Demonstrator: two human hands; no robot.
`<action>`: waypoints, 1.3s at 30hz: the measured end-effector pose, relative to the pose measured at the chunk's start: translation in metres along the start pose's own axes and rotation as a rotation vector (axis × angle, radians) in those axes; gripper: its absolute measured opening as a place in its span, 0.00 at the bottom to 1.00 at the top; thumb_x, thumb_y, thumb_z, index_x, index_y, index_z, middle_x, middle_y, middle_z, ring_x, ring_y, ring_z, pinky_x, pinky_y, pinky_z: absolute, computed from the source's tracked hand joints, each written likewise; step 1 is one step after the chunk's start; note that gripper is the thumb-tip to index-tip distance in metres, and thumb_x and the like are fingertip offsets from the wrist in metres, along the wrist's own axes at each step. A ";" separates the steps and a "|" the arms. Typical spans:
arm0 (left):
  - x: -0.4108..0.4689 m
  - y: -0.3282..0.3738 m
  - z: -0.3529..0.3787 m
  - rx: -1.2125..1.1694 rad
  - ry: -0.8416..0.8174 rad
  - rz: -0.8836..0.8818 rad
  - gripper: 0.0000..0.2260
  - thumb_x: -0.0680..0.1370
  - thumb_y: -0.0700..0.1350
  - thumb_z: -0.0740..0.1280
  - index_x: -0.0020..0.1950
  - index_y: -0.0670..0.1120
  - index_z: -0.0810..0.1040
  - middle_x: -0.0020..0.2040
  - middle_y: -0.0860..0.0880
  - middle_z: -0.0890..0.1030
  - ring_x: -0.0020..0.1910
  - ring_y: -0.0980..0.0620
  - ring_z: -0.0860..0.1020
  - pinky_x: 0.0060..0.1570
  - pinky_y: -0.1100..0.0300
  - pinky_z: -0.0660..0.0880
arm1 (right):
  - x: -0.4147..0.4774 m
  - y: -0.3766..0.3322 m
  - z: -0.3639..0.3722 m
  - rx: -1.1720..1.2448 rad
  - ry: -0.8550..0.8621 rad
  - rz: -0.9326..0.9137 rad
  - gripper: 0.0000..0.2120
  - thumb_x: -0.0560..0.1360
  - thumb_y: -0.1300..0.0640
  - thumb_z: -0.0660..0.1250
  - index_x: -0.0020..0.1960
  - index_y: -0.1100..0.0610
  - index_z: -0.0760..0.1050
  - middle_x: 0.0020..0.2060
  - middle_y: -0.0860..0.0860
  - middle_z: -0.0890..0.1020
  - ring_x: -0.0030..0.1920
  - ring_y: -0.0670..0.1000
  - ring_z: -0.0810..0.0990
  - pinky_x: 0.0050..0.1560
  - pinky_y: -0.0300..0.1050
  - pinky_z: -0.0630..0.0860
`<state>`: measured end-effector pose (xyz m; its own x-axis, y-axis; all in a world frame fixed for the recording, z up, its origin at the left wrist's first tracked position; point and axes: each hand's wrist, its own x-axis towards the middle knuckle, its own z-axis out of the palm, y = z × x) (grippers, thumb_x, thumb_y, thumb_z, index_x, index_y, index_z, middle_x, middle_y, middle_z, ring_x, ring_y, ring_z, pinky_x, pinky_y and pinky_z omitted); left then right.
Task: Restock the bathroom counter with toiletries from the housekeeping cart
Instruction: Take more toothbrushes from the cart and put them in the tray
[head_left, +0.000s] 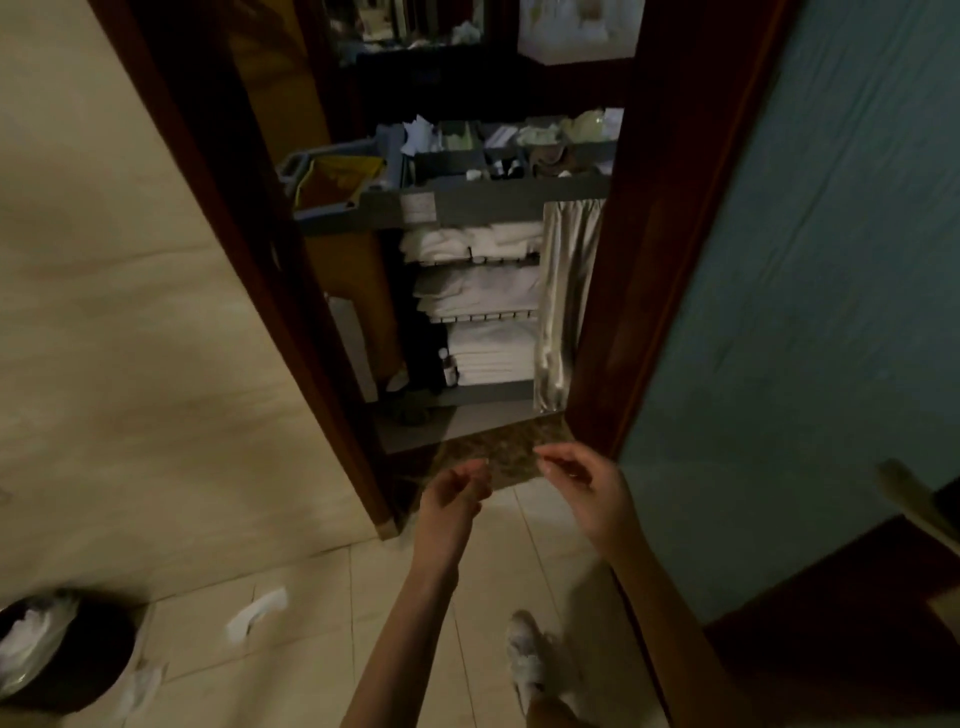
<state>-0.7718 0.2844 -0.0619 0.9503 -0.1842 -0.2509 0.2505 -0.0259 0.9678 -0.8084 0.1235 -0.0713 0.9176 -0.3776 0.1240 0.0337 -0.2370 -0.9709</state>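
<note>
The grey housekeeping cart (498, 200) stands just beyond a dark wooden doorway, straight ahead. Its top tray holds small toiletries (506, 169) in compartments, with packets and papers behind them. Folded white towels (483, 291) fill three shelves below. My left hand (454, 491) and my right hand (576, 480) are both raised in front of me, short of the doorway, fingers loosely curled and holding nothing. They are well below and in front of the cart's tray.
The wooden door frame (291, 291) stands at the left, and a teal door (779, 312) stands open at the right. A dark waste bin (57, 654) with a liner sits at bottom left. Scraps of white paper (257, 613) lie on the tiled floor. My shoe (527, 654) shows below.
</note>
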 end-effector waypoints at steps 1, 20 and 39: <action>0.025 0.012 0.008 -0.012 -0.009 0.013 0.05 0.78 0.41 0.66 0.52 0.47 0.80 0.47 0.47 0.83 0.45 0.52 0.80 0.47 0.59 0.75 | 0.028 -0.001 -0.002 0.016 0.008 -0.008 0.08 0.74 0.65 0.69 0.49 0.54 0.81 0.45 0.49 0.84 0.45 0.40 0.81 0.47 0.30 0.74; 0.316 0.093 0.062 -0.069 -0.011 0.036 0.05 0.78 0.41 0.66 0.52 0.47 0.80 0.50 0.43 0.83 0.48 0.48 0.81 0.49 0.57 0.75 | 0.325 0.023 0.019 -0.146 -0.051 0.051 0.10 0.77 0.58 0.67 0.47 0.41 0.75 0.42 0.36 0.79 0.45 0.30 0.77 0.44 0.22 0.70; 0.646 0.226 -0.006 -0.137 0.086 0.170 0.06 0.78 0.43 0.66 0.55 0.49 0.78 0.50 0.48 0.82 0.50 0.51 0.80 0.49 0.53 0.79 | 0.650 -0.014 0.158 -0.157 -0.125 0.024 0.07 0.75 0.59 0.69 0.51 0.51 0.80 0.45 0.43 0.83 0.47 0.38 0.80 0.48 0.31 0.75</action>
<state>-0.0999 0.1651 -0.0050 0.9917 -0.0902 -0.0913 0.1028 0.1333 0.9857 -0.1494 0.0227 -0.0098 0.9597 -0.2734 0.0656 -0.0418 -0.3695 -0.9283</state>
